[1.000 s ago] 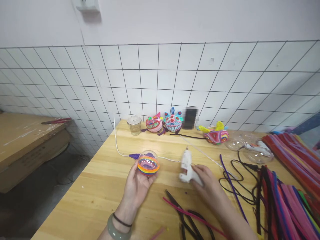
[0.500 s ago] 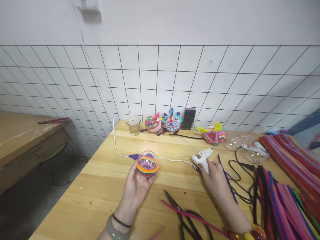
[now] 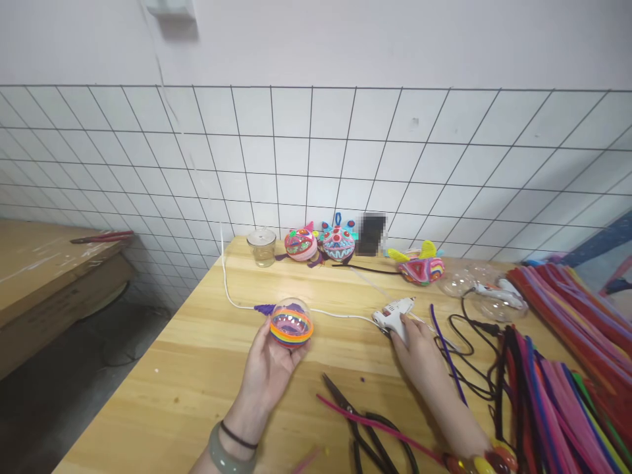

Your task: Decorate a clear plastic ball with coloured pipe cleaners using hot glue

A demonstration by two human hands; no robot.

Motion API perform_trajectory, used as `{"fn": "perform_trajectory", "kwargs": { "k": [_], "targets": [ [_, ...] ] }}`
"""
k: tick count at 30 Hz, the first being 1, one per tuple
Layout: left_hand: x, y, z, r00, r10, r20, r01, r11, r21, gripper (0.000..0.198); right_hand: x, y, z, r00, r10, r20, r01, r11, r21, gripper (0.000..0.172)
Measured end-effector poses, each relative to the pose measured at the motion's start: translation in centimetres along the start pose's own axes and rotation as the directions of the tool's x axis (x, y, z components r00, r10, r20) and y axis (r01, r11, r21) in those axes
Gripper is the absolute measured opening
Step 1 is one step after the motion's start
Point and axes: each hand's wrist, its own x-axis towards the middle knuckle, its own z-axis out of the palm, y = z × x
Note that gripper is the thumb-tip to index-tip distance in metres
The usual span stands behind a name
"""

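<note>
Head cam view, left hand [image 3: 271, 368] cupped loosely around a clear ball [image 3: 291, 322] with rainbow bands, right hand [image 3: 419, 342] curled on a white glue gun [image 3: 395, 318], scissors [image 3: 349, 409] lying on the surface [image 3: 197, 388] between the forearms

The ball [image 3: 291, 324] is striped orange, yellow, blue.

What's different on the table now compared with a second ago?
The right hand has moved the white glue gun to the right, and its nozzle has turned from the wall towards the right. Nothing was let go. The left hand still holds the clear ball, and the scissors lie as before.
</note>
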Motion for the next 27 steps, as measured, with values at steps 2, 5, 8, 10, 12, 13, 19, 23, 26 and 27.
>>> {"fn": "perform_trajectory", "kwargs": {
  "k": [2,5,8,10,12,13,19,23,26,27],
  "targets": [
    [0.1,0.0,0.0,1.000,-0.001,0.002,0.001,1.000,-0.001,0.024,0.0,-0.2,-0.6,1.000,-0.003,-0.002,0.003,1.000,-0.028,0.036],
    [0.0,0.0,0.0,1.000,-0.009,0.021,0.009,1.000,0.005,0.025,-0.3,-0.8,-1.9,1.000,-0.007,-0.011,0.006,0.997,-0.076,0.037],
    [-0.2,-0.1,0.0,1.000,0.000,0.011,0.000,1.000,0.003,0.024,-1.3,-2.6,-3.9,0.995,-0.099,-0.013,0.098,0.993,-0.058,0.030],
    [-0.2,-0.1,-0.1,1.000,0.002,0.008,-0.002,1.000,-0.005,0.024,-2.3,-4.6,-5.1,0.956,-0.284,0.073,0.273,0.953,0.132,0.018],
    [-0.1,-0.1,-0.1,1.000,-0.002,0.016,0.002,1.000,-0.009,0.024,-3.5,-6.8,-5.9,0.896,-0.401,0.192,0.328,0.887,0.324,0.011],
    [0.0,-0.1,-0.1,1.000,-0.004,0.018,0.004,1.000,-0.009,0.024,-4.1,-7.8,-6.1,0.853,-0.443,0.275,0.330,0.867,0.374,0.011],
    [0.1,-0.6,-0.2,1.000,0.008,0.024,-0.008,1.000,0.021,0.023,-6.2,-10.5,-4.8,0.762,-0.573,0.301,0.501,0.817,0.287,0.013],
    [0.0,-1.3,-0.4,0.998,0.036,0.050,-0.039,0.998,0.058,0.018,-6.1,-10.2,-4.9,0.797,-0.537,0.278,0.410,0.818,0.403,0.015],
    [-0.2,-1.8,-0.5,0.997,0.038,0.073,-0.044,0.996,0.083,0.012,-6.0,-10.2,-5.8,0.869,-0.459,0.186,0.293,0.779,0.555,0.015],
    [-0.3,-2.0,-0.5,0.997,0.028,0.079,-0.035,0.995,0.095,0.011,-6.1,-10.3,-6.0,0.890,-0.436,0.131,0.283,0.755,0.592,0.015]
  ]
}}
